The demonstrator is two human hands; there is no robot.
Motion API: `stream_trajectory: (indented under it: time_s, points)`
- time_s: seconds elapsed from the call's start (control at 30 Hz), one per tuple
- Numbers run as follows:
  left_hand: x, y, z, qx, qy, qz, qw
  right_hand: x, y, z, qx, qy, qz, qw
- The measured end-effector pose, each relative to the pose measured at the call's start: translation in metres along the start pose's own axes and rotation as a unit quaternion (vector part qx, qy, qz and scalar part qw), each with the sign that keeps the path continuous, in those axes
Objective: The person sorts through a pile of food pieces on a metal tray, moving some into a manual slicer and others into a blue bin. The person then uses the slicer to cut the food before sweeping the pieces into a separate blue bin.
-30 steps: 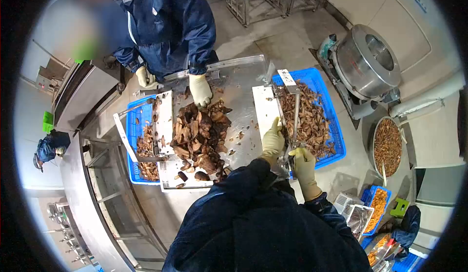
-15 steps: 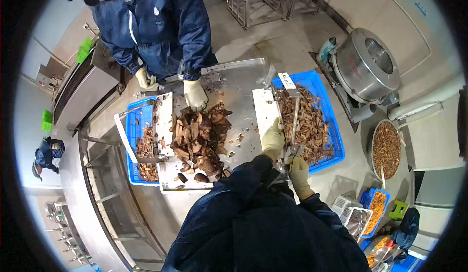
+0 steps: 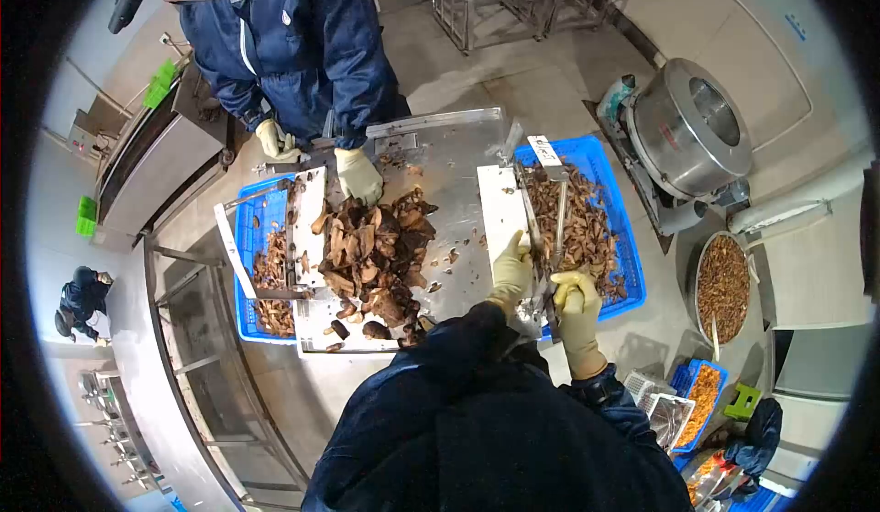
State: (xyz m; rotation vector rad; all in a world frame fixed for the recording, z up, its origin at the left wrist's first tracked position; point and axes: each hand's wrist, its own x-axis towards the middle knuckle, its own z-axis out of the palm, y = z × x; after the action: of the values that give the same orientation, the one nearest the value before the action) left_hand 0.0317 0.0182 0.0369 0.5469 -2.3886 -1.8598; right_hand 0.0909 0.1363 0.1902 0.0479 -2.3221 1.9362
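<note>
My gloved left hand [image 3: 513, 272] rests at the near end of a white cutting board [image 3: 500, 208], fingers bent together; whatever they hold is hidden. Beside it, my gloved right hand [image 3: 577, 306] is curled round the near end of a hinged metal cutter blade [image 3: 560, 223], whose handle is mostly covered. Below the blade, a blue basket [image 3: 639, 269] holds many cut brown pieces [image 3: 587, 228]. On the steel table [image 3: 456, 168], left of my hands, lies a heap of larger dark brown chunks [image 3: 374, 251] with paler insides.
Across the table a co-worker's gloved hand [image 3: 358, 176] touches the heap, near a second white board [image 3: 310, 223] and blue basket [image 3: 246, 306]. At right stand a steel drum machine [image 3: 687, 127] and a round pan of brown pieces [image 3: 724, 287]. Another person [image 3: 82, 303] is far left.
My right hand has risen and moved slightly right and forward along the cutter. My left hand has drawn back a little on the board. The co-worker's hand has shifted slightly left.
</note>
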Motion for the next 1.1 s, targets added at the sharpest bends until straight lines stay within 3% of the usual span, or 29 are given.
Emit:
stream_trajectory:
  time_s: [0.1,0.23,0.27,0.37,0.53,0.67,0.77,0.83,0.9,1.0,1.1]
  points:
    - [0.001,0.011,-0.001,0.117,-0.020,-0.015,0.993,-0.004,0.016,-0.002,0.011,-0.022,0.015,1.000]
    - [0.007,0.039,-0.004,0.329,-0.094,0.003,0.940,-0.014,0.032,-0.004,0.009,-0.020,0.098,0.995]
    - [0.010,0.033,-0.003,0.324,-0.094,0.022,0.941,-0.015,0.038,-0.004,0.021,-0.019,0.086,0.996]
    - [0.014,0.050,-0.019,0.292,-0.124,-0.028,0.948,-0.010,0.036,-0.004,0.019,-0.020,0.060,0.998]
    - [0.029,0.012,-0.005,0.180,0.034,-0.023,0.983,0.012,-0.014,-0.002,0.080,-0.022,0.091,0.992]
    - [0.039,0.023,-0.006,0.045,0.043,-0.060,0.996,0.019,-0.019,-0.003,0.038,-0.037,0.074,0.996]
    - [0.046,0.011,0.008,0.033,-0.020,-0.093,0.995,0.012,0.001,-0.003,0.005,-0.035,0.074,0.997]
    - [0.045,0.007,0.010,0.139,-0.076,-0.098,0.982,0.010,0.002,-0.002,0.016,-0.029,0.108,0.994]
    - [0.035,0.016,0.005,0.268,-0.131,-0.029,0.954,0.018,-0.001,-0.005,0.050,-0.059,0.086,0.993]
    - [0.023,0.039,-0.013,0.219,-0.175,-0.015,0.960,0.037,-0.028,-0.004,0.117,-0.075,0.093,0.986]
    - [0.031,0.017,-0.010,0.126,-0.089,-0.076,0.985,0.048,-0.042,-0.001,0.103,-0.055,0.163,0.980]
